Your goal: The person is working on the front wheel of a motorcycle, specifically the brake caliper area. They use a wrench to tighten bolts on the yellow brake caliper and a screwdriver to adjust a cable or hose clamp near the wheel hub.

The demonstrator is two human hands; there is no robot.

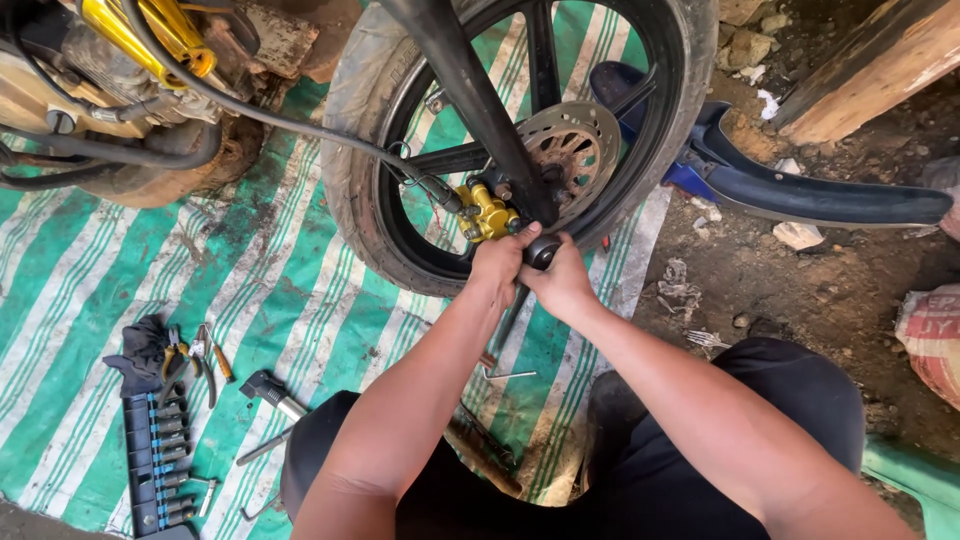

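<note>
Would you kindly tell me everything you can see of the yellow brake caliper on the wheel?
The caliper is a small, glossy yellow block, seemingly painted metal, with dark bolts on its face. It sits inside the wheel, left of the drilled, rusty brake disc and against the lower end of the black fork leg. A black hose runs to it from the upper left. The left hand is just below it; whether they touch is unclear.

An informal outdoor motorcycle repair spot on bare dirt. A green-and-white striped tarp (250,290) covers the ground at left and centre. A motorcycle front wheel (520,130) fills the upper middle. A socket set rail (160,450) and pliers (205,355) lie at lower left. A detached blue fender (800,195) rests at upper right.
</note>
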